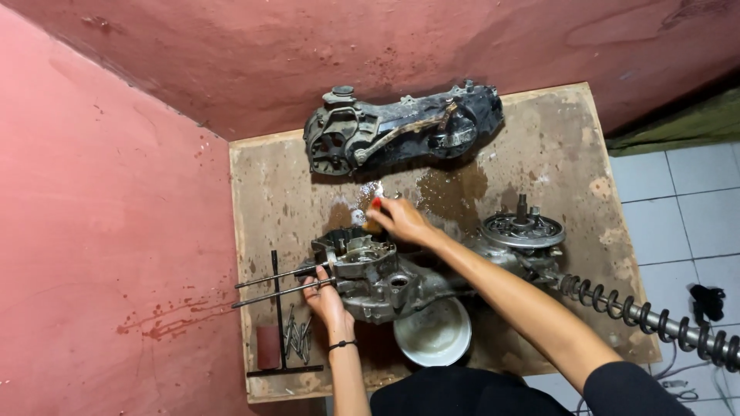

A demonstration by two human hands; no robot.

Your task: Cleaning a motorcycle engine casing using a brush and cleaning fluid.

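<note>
A grey engine case [385, 281] lies near the front edge of a worn wooden table [262, 200], two long studs [274, 286] jutting toward the left edge. The left hand [324, 300] is closed around the case's left end; the right hand [401, 221] grips a small red-tipped object [375, 205] above its top. A white bowl [433, 333] sits just in front, a black engine cover [401, 129] at the back edge, and a coil spring [647, 317] passes the right edge.

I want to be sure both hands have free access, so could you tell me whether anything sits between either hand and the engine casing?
Nothing visible does: the left hand rests against the engine casing, and the right hand is already at its top edge.
</note>
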